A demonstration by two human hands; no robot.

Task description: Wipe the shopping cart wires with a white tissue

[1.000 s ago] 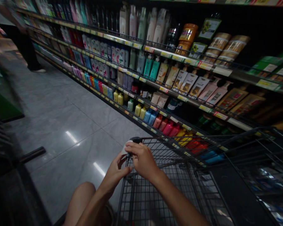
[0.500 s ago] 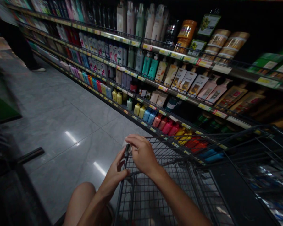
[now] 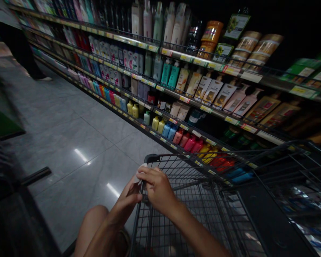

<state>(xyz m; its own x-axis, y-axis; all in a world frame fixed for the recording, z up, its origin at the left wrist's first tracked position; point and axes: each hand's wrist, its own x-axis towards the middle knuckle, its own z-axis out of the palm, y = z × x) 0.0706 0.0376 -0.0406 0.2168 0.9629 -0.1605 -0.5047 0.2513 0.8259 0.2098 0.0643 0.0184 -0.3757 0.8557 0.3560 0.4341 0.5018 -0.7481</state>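
The small white scrap (image 3: 139, 172), paper or cloth, I can't tell which, sits just left of centre in the lower half of the frame. It is tight against the near left corner of the black wire shopping cart (image 3: 153, 156). Your right hand (image 3: 156, 189) is closed over it, fingertips pinched together on the scrap right at the rim. Your left hand (image 3: 127, 200) comes up from below with its fingers laid against the same scrap, but I can't tell whether it grips or only touches.

Your bare knee (image 3: 93, 225) is at the bottom edge, beside the cart's wire wall. The grey tiled floor (image 3: 77, 132) opens up to the left, glossy with light streaks. The long store shelves (image 3: 176, 57) run from the upper left across to the right, packed with bottles, and the low row of pink and yellow bottles (image 3: 189, 142) stands just beyond the cart's far rim. Another person's dark legs (image 3: 24, 53) stand well away in the upper left.

The risks, as I judge them:
- **Losing the scrap:** it's tiny and the aisle is dim, so a loosened pinch could drop it through the wire mesh or onto the floor.
- **The cart rolling:** a push on that corner could send it into the bottom shelf.
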